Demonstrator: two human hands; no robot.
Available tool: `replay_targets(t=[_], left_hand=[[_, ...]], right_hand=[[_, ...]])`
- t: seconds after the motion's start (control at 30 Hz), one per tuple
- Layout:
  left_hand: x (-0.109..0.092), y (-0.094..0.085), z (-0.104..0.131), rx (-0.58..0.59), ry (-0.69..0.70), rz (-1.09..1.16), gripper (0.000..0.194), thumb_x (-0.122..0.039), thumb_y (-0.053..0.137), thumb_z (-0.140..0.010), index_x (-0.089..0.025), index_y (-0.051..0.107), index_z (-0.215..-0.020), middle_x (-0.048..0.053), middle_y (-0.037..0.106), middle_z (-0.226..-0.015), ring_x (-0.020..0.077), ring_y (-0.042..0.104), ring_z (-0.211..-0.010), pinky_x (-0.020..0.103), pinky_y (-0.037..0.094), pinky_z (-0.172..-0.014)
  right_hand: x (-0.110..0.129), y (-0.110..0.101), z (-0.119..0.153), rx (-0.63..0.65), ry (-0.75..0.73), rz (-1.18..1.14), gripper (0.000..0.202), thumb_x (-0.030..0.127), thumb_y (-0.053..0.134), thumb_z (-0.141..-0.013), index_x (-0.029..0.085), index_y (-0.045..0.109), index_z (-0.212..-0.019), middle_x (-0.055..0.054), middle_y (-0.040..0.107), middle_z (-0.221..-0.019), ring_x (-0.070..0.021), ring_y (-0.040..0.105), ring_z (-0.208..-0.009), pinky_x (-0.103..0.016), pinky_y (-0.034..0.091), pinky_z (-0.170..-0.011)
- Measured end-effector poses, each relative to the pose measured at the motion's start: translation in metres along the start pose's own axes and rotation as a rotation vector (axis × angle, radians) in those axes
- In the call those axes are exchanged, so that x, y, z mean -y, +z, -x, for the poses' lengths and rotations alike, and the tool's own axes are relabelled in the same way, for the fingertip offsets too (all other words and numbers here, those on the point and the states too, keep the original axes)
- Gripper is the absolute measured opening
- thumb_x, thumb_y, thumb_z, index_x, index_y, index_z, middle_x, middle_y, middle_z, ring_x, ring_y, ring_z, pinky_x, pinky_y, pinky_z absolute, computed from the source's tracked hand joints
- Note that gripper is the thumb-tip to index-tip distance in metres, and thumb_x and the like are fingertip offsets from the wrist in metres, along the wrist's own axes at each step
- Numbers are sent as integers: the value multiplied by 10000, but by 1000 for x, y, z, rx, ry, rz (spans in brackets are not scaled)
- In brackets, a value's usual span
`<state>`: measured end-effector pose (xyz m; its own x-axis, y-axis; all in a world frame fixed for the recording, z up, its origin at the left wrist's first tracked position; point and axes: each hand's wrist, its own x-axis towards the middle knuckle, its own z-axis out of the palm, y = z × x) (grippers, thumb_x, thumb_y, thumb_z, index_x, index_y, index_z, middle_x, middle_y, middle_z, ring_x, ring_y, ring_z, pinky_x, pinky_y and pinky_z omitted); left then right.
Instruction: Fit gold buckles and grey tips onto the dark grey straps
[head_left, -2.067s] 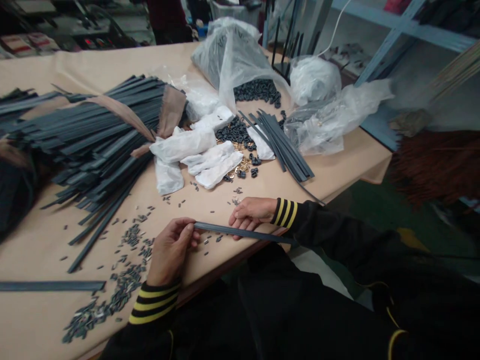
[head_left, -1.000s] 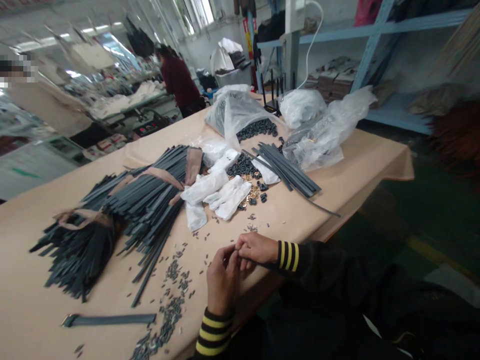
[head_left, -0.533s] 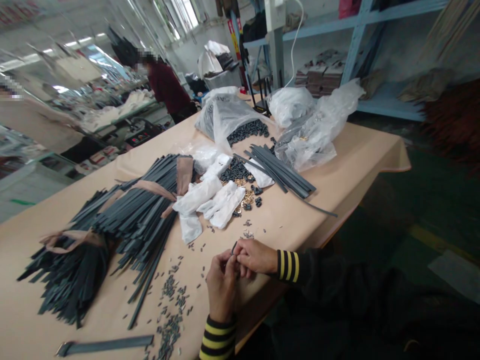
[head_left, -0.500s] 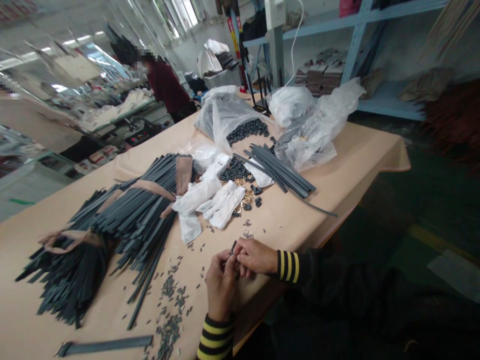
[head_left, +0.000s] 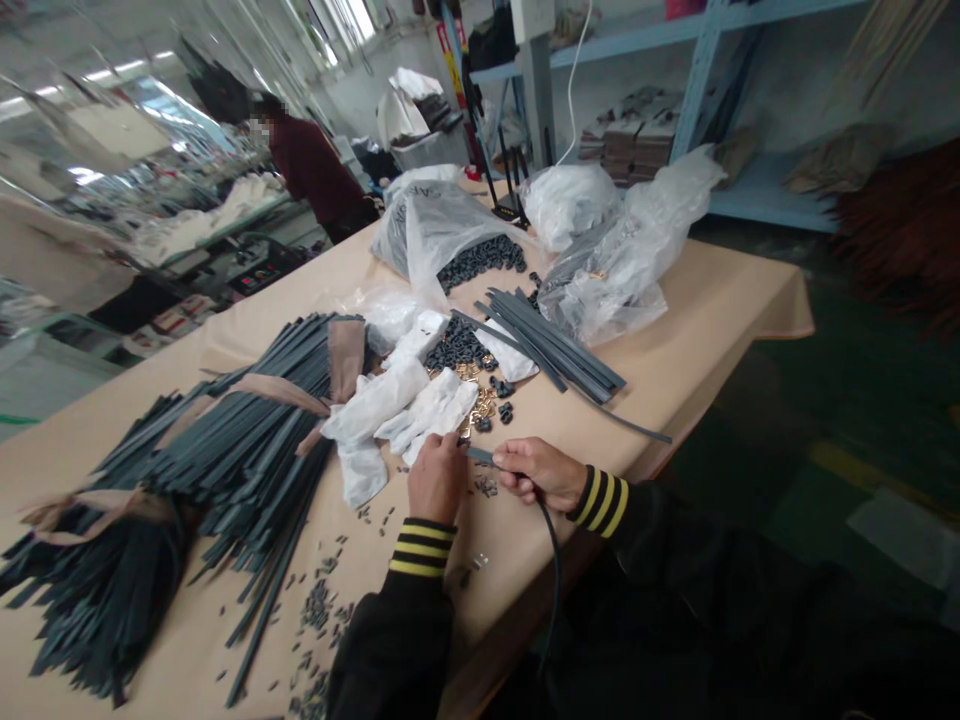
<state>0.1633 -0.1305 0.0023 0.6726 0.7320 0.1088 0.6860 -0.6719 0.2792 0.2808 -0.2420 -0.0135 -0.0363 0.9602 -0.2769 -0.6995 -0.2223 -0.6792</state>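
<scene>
A dark grey strap (head_left: pixel 480 456) is stretched between my two hands over the near edge of the table. My left hand (head_left: pixel 437 478) is closed around its end, close to the gold metal buckles (head_left: pixel 486 402); the fingertips are partly hidden. My right hand (head_left: pixel 541 470) pinches the same strap a short way along, and its long tail hangs in a curve below the table edge. White cloth gloves (head_left: pixel 427 410) lie just beyond my left hand. Past the buckles is a heap of small dark loops (head_left: pixel 456 346).
Tied bundles of dark straps (head_left: pixel 247 420) cover the left of the table (head_left: pixel 720 285). Loose straps (head_left: pixel 559 340) lie right of the gloves. Small dark bits (head_left: pixel 319 605) are scattered in front. Plastic bags (head_left: pixel 630 260) stand behind. A person (head_left: pixel 311 165) is at the back left.
My hands have moved apart and farther over the table, toward the buckles. A strap now runs between them and hangs from my right hand; earlier only a small dark piece showed at my fingertips.
</scene>
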Motion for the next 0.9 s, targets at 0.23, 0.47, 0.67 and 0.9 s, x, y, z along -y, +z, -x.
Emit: replay_targets(t=[0.23,0.47,0.67,0.9], left_hand=[[13,8,-2,-71,-130,230,152,-231,484,-738,-152,598,-799,43,581,-693,183,545,-651,301,419,-635],[7,6,29,-151,-239,579,280,-374,508,-751,-131,581,-872,41,630,-729,153,580,-642,268,468,-609],[-17,1,57,-181,-342,966,181,-319,605,-718,-159,631,-796,49,641,-755,169,587,-705,266,451,-658],[-4,18,70,-140,-483,1439,219,-309,679,-671,-140,539,-662,-4,573,-574,85,514,-516,183,400,-504]], right_hand=[[15,-8,-2,-2,57,18,59,107,448,-709,139,443,-758,11,554,-609,-17,369,-364,-115,273,-324],[10,5,-26,23,68,188,105,222,510,-737,153,442,-697,61,459,-554,6,245,-313,-121,145,-286],[-3,16,-27,14,-113,414,121,263,493,-749,147,478,-718,51,469,-544,-28,322,-363,-142,223,-326],[-18,21,-27,41,-297,719,80,177,494,-705,128,554,-725,-26,599,-641,-141,566,-584,-229,440,-549]])
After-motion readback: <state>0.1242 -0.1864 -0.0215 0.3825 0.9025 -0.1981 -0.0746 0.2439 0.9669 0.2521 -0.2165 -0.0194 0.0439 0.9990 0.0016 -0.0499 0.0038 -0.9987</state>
